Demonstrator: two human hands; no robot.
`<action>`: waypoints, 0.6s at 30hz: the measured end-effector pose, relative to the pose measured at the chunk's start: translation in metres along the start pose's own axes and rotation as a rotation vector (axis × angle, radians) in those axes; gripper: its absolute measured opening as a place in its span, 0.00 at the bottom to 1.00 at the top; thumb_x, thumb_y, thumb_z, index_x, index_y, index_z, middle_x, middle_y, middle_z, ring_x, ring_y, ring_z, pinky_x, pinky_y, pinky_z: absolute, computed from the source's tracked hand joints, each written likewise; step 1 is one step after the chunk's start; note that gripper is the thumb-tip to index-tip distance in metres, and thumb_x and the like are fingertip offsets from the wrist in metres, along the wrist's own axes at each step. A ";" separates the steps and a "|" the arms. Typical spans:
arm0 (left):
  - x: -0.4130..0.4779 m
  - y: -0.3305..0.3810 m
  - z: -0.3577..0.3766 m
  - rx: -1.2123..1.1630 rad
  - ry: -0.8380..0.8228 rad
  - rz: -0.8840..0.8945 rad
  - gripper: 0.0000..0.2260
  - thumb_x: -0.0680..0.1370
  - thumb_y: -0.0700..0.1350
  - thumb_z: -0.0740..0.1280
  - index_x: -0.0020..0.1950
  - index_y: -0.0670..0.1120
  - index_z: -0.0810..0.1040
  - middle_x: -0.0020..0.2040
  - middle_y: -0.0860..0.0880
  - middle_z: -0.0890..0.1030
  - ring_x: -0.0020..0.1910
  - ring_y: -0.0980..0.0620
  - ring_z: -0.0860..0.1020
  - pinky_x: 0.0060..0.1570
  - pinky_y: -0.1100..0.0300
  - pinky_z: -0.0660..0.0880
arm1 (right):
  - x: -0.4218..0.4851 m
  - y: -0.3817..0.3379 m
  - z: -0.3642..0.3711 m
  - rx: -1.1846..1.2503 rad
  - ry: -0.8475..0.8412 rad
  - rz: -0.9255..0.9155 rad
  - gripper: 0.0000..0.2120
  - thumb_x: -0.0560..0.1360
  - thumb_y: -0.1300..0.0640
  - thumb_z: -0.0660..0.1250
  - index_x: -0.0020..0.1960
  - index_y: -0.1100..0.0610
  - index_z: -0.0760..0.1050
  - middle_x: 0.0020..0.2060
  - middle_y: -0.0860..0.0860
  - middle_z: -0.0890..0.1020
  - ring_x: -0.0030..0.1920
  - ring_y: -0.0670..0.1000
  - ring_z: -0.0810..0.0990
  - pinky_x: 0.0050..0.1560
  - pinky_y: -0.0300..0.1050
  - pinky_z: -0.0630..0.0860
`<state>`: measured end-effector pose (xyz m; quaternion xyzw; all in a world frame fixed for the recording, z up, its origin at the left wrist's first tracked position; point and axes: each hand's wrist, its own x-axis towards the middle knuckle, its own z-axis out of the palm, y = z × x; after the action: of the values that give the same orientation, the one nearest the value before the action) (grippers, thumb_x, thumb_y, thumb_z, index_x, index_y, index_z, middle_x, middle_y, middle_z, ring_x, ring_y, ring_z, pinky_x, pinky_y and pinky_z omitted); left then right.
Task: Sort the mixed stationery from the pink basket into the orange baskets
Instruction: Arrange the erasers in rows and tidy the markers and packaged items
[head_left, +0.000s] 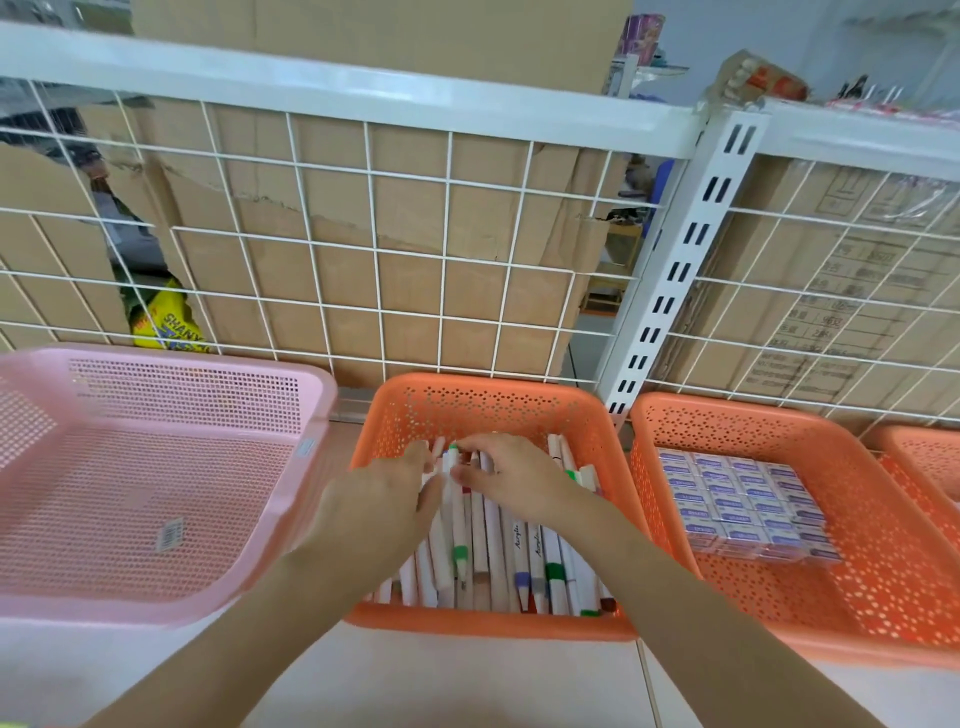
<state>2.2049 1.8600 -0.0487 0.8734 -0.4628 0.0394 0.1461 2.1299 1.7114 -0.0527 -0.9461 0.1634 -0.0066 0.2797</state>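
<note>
Together, both hands meet over the middle orange basket (491, 400) at frame centre: left hand (382, 501) and right hand (511, 475) pinch 1 white marker (451, 486) above the others. Pink basket (156, 364) sits left.

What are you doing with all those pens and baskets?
A person is sorting stationery on a shelf. Both hands, the left hand and the right hand, are in the middle orange basket, straightening a white marker among the other markers packed there. The next orange basket holds rows of small purple-and-white boxes. The pink basket on the left looks empty now.
</note>
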 end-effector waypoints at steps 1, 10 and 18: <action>0.004 -0.002 0.000 -0.090 0.056 0.002 0.12 0.81 0.52 0.53 0.60 0.50 0.69 0.44 0.51 0.78 0.45 0.49 0.79 0.44 0.55 0.76 | -0.002 -0.002 0.002 -0.010 0.003 -0.024 0.19 0.79 0.51 0.61 0.68 0.56 0.70 0.63 0.52 0.75 0.60 0.50 0.73 0.51 0.40 0.64; 0.038 -0.005 0.022 -0.228 -0.303 0.295 0.22 0.79 0.57 0.58 0.71 0.51 0.63 0.62 0.54 0.69 0.61 0.54 0.69 0.62 0.59 0.64 | 0.006 0.039 -0.039 -0.143 0.179 0.243 0.15 0.80 0.56 0.58 0.65 0.57 0.72 0.59 0.53 0.78 0.57 0.52 0.78 0.57 0.43 0.71; 0.079 -0.006 0.026 -0.436 -0.272 0.119 0.10 0.81 0.44 0.58 0.60 0.47 0.75 0.52 0.52 0.75 0.47 0.57 0.74 0.41 0.75 0.65 | 0.038 0.049 -0.041 -0.489 -0.205 0.343 0.13 0.77 0.65 0.57 0.35 0.56 0.68 0.33 0.50 0.73 0.34 0.50 0.73 0.35 0.40 0.71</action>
<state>2.2529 1.7920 -0.0588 0.7899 -0.5262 -0.1704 0.2649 2.1471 1.6392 -0.0472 -0.9396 0.2882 0.1757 0.0560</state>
